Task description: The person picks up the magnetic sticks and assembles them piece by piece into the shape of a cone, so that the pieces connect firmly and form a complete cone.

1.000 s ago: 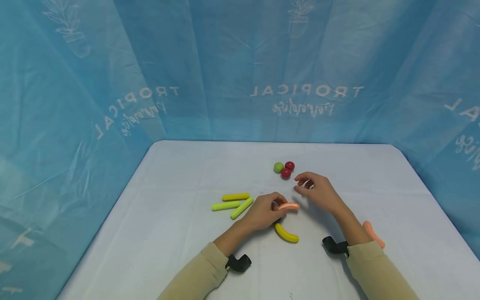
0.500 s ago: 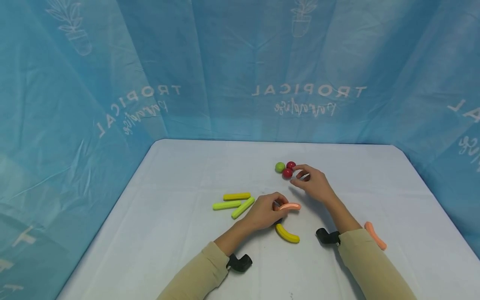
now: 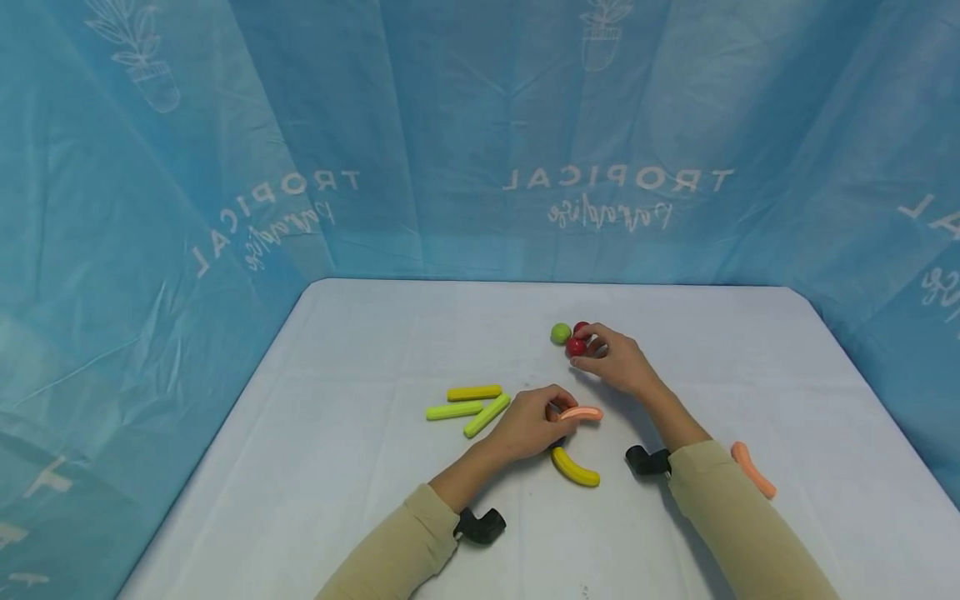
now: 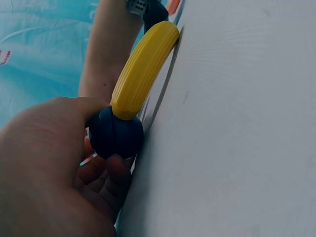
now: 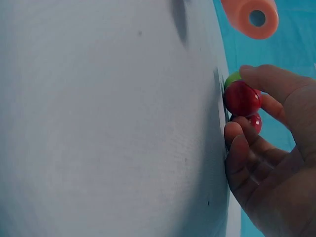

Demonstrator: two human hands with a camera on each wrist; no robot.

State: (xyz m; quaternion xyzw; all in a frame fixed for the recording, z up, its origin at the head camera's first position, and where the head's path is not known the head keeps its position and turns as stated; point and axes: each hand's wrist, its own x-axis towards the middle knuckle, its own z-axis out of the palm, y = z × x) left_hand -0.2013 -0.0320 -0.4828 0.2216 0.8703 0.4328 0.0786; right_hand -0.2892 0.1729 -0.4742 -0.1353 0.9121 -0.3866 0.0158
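My left hand (image 3: 528, 422) pinches a dark blue ball (image 4: 116, 133) low over the table. A yellow curved piece (image 3: 575, 467) meets the ball's near side. By the left fingertips an orange curved piece (image 3: 582, 413) sticks out to the right; its hollow end shows raised off the table in the right wrist view. How it is held there is hidden. My right hand (image 3: 617, 360) has thumb and fingers curled round a red ball (image 5: 242, 98). Beside that lie a green ball (image 3: 560, 333) and a second red ball (image 5: 255, 122), partly hidden by the fingers.
A yellow stick (image 3: 474, 392) and two lime sticks, one of them slanted (image 3: 487, 416), lie left of the left hand. Another orange curved piece (image 3: 753, 471) rests beside the right sleeve. A blue printed curtain (image 3: 450, 167) surrounds the white table (image 3: 337, 375).
My right hand has moved left to the group of balls, and its thumb and fingers have come round the nearer red one. The left hand keeps its place.
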